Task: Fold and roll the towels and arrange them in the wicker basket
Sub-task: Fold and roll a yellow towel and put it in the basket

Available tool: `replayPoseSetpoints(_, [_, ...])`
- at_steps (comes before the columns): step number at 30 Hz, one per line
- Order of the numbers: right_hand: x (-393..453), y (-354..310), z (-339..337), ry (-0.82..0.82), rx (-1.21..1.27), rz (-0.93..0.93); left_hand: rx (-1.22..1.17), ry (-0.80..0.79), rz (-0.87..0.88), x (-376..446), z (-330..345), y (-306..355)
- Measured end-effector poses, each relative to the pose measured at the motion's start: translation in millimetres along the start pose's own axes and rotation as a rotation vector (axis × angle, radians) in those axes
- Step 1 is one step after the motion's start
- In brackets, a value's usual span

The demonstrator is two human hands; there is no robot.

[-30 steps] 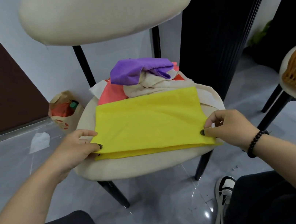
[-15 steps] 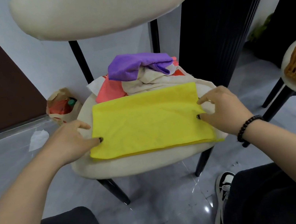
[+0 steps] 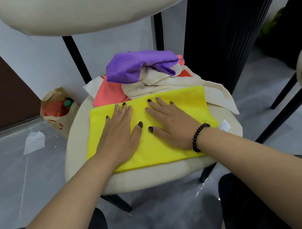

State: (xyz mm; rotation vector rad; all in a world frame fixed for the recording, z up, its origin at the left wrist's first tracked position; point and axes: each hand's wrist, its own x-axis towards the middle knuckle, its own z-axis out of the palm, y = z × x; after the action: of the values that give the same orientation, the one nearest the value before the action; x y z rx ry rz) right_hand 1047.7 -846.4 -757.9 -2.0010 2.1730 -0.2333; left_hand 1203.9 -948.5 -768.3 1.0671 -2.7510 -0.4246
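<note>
Both grips lie spread and flat, left hand [image 3: 118,134] and right hand [image 3: 169,124] pressing side by side on the folded yellow towel [image 3: 188,106], directly beneath them on the chair seat [image 3: 155,174], its long axis running left-right, equally near both.

L hand [image 3: 121,132], R hand [image 3: 169,122], palms flat, side-by-side

Both flat hands [image 3: 142,129] on folded yellow towel [image 3: 190,104], chair seat [image 3: 155,174].
</note>
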Motion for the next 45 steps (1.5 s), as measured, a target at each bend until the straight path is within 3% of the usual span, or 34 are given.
replayPoseSetpoints(10, [-15, 40, -9, -0.107, -0.063, 0.117, 0.134, -0.142, -0.073, 0, -8, -30])
replayPoseSetpoints(21, [-36, 61, -20, -0.093, -0.025, 0.25, 0.122, -0.081, -0.197, -2, -12, -37])
replayPoseSetpoints(24, [-47, 56, -31, 0.005, 0.091, 0.242, 0.105, 0.007, -0.185, -6, -15, -18])
replayPoseSetpoints(26, [-59, 53, -38, 0.16, 0.218, 0.253, 0.033, 0.119, -0.09, -9, -18, 6])
replayPoseSetpoints(30, [-87, 51, -52, 0.528, 0.389, 0.257, -0.373, 0.245, 0.031, -11, -28, 79])
replayPoseSetpoints(36, [-154, 79, -90, 0.7, 0.525, 0.417, -0.812, -0.057, 0.01, -11, -26, 195])
replayPoseSetpoints(42, [-237, 128, -145, 0.834, 0.259, 0.58, -1.054, -0.427, -0.123, 1, -27, 311])
replayPoseSetpoints(45, [-277, 160, -164, 0.834, 0.028, 0.716, -1.097, -0.526, -0.152, 7, -17, 355])
